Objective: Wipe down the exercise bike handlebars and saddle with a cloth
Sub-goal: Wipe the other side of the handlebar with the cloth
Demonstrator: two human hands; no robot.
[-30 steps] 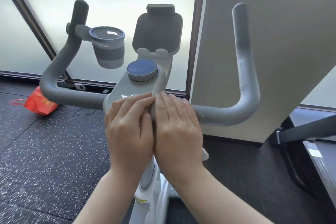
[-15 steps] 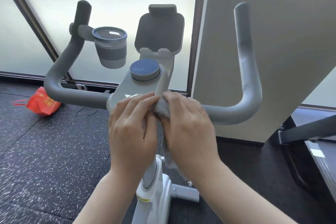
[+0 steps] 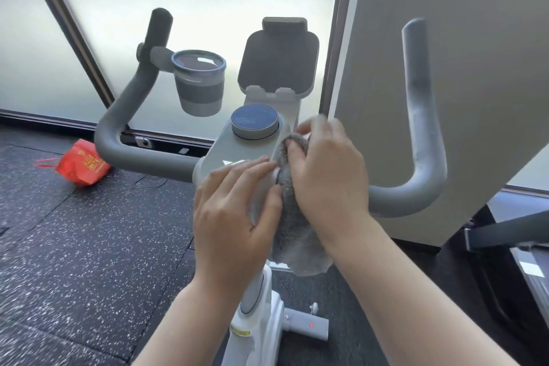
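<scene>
On the floor at far left lies a red bag (image 3: 81, 165). Right of it, the handlebars (image 3: 148, 157) carry a cup holder (image 3: 199, 83). At the centre console (image 3: 246, 145), the left hand (image 3: 234, 211) lies flat, fingers straight. The right hand (image 3: 326, 175) grips the grey cloth (image 3: 294, 235), which hangs below.

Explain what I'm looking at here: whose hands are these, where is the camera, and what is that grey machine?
The camera sits on a person's head, looking down at their own two bare hands. The machine is an exercise bike seen from the rider's side: curved grey handlebars, a round dial, a cup holder and a tablet holder. The right hand has a grip on a fluffy grey cloth at the bar's centre; the left hand lies flat beside it. A red bag lies on the speckled floor.
</scene>
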